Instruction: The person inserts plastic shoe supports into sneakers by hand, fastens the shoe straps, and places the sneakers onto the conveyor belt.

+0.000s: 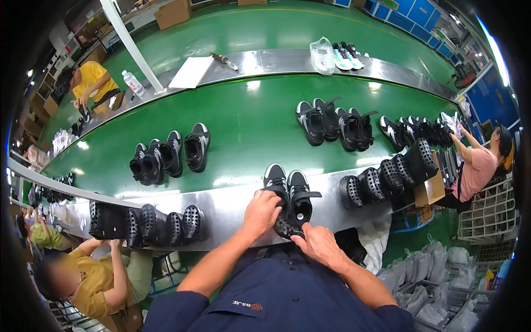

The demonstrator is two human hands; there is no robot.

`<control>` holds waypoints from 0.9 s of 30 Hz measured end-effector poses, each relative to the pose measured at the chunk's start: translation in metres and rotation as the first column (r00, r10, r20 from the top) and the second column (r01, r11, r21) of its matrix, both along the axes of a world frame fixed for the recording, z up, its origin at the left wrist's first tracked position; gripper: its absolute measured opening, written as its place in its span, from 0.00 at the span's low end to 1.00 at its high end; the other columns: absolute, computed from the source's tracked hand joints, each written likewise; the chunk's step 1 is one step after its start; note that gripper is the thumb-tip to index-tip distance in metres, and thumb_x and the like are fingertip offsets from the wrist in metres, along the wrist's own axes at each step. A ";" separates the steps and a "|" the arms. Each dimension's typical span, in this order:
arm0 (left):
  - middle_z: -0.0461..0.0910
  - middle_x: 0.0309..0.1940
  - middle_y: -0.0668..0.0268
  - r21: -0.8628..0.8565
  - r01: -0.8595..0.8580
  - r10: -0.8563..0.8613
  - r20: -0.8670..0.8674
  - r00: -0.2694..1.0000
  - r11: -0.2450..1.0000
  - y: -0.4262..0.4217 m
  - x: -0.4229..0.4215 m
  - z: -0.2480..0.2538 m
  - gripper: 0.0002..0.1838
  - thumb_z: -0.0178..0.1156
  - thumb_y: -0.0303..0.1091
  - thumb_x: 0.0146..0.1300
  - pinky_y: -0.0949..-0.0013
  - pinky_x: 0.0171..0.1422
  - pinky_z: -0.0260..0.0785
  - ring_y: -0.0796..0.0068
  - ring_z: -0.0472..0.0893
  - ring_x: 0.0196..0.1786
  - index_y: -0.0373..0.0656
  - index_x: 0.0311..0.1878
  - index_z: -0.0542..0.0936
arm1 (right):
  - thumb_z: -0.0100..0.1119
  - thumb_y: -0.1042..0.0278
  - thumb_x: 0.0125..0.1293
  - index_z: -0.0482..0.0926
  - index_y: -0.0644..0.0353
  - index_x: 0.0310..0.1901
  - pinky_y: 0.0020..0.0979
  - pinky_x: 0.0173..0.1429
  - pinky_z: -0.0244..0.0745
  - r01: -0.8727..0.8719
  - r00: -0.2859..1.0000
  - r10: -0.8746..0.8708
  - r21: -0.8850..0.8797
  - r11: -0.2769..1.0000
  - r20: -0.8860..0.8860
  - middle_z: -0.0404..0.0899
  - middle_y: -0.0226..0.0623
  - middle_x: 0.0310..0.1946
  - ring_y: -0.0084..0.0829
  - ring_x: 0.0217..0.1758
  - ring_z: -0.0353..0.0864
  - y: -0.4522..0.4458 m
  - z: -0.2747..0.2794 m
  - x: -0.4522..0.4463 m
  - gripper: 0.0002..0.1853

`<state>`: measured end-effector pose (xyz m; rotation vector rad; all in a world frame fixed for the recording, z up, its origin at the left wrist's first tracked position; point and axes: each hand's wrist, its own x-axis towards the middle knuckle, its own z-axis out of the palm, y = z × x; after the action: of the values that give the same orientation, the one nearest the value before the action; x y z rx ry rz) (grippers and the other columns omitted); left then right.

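A pair of black shoes with grey toes stands on the metal ledge in front of me, toes pointing away. My left hand (261, 213) is closed on the left shoe (276, 178), its fingers at the upper and opening. My right hand (321, 244) is closed at the heel end of the pair, thumb and finger pressed together on a dark piece too small to make out. The right shoe (300, 193) has its strap sticking out to the right, and a round white spot shows inside it.
Black perforated forms stand on the metal ledge (221, 207), left (149, 221) and right (390, 174). More shoes (197, 146) sit on the green belt (249, 122). Co-workers are at the lower left (99, 276), upper left (94, 80) and right (478, 166).
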<state>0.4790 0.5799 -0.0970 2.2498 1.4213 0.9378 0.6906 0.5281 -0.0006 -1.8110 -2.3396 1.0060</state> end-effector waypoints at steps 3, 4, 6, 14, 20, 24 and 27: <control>0.80 0.53 0.60 -0.064 0.199 -0.210 -0.281 0.937 0.978 0.028 0.000 0.008 0.22 0.77 0.35 0.52 0.55 0.63 0.72 0.56 0.77 0.61 0.40 0.49 0.84 | 0.66 0.56 0.69 0.82 0.71 0.38 0.56 0.46 0.81 -0.073 0.996 0.074 -0.010 0.997 0.052 0.85 0.62 0.32 0.63 0.40 0.87 0.014 0.007 -0.004 0.20; 0.80 0.53 0.60 -0.105 0.238 -0.260 -0.353 0.899 0.965 0.034 0.000 0.014 0.22 0.77 0.36 0.51 0.55 0.64 0.71 0.56 0.76 0.62 0.40 0.49 0.84 | 0.66 0.56 0.69 0.82 0.72 0.38 0.56 0.46 0.81 -0.102 0.993 0.101 0.000 0.995 0.060 0.85 0.62 0.31 0.62 0.39 0.87 0.017 0.008 -0.006 0.20; 0.80 0.54 0.60 -0.144 0.247 -0.286 -0.451 0.846 0.958 0.042 -0.001 0.004 0.21 0.77 0.40 0.52 0.55 0.63 0.70 0.56 0.75 0.63 0.41 0.47 0.84 | 0.65 0.56 0.70 0.82 0.72 0.37 0.56 0.47 0.81 -0.158 0.985 0.157 0.016 0.987 0.073 0.85 0.62 0.31 0.62 0.38 0.87 0.023 0.006 -0.010 0.20; 0.80 0.36 0.51 -0.146 0.263 -0.250 0.098 0.963 0.954 0.053 -0.017 -0.032 0.08 0.63 0.31 0.56 0.52 0.55 0.73 0.48 0.79 0.46 0.36 0.34 0.81 | 0.66 0.54 0.68 0.83 0.71 0.40 0.51 0.48 0.85 -0.077 0.977 0.071 0.023 0.997 0.199 0.88 0.58 0.33 0.56 0.41 0.90 0.046 -0.006 -0.027 0.21; 0.84 0.42 0.50 -0.293 0.298 -0.246 0.201 0.948 0.908 0.057 -0.022 -0.032 0.12 0.64 0.33 0.61 0.52 0.58 0.75 0.48 0.82 0.52 0.35 0.44 0.84 | 0.61 0.65 0.70 0.76 0.69 0.49 0.40 0.39 0.86 -0.087 0.953 -0.045 0.413 0.907 0.299 0.83 0.47 0.37 0.45 0.40 0.88 0.033 -0.128 -0.069 0.15; 0.85 0.41 0.51 -0.398 0.208 -0.139 0.196 0.971 0.893 0.048 -0.036 -0.034 0.13 0.63 0.33 0.62 0.54 0.54 0.76 0.50 0.83 0.47 0.34 0.45 0.85 | 0.60 0.71 0.65 0.79 0.69 0.46 0.35 0.38 0.85 -0.221 0.955 0.065 0.545 0.809 0.291 0.82 0.47 0.37 0.42 0.40 0.85 0.020 -0.115 -0.073 0.11; 0.85 0.37 0.50 -0.538 0.319 -0.063 0.440 0.896 0.781 0.044 -0.027 -0.034 0.15 0.63 0.32 0.62 0.57 0.50 0.78 0.53 0.85 0.43 0.33 0.49 0.84 | 0.59 0.71 0.65 0.81 0.67 0.45 0.37 0.41 0.85 -0.245 0.945 0.104 0.462 0.852 0.310 0.82 0.48 0.38 0.46 0.42 0.84 0.039 -0.137 -0.075 0.10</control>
<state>0.4522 0.6237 -0.1309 1.5760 1.0682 0.6909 0.6152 0.5670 -0.1375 -1.6270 -2.6305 0.1114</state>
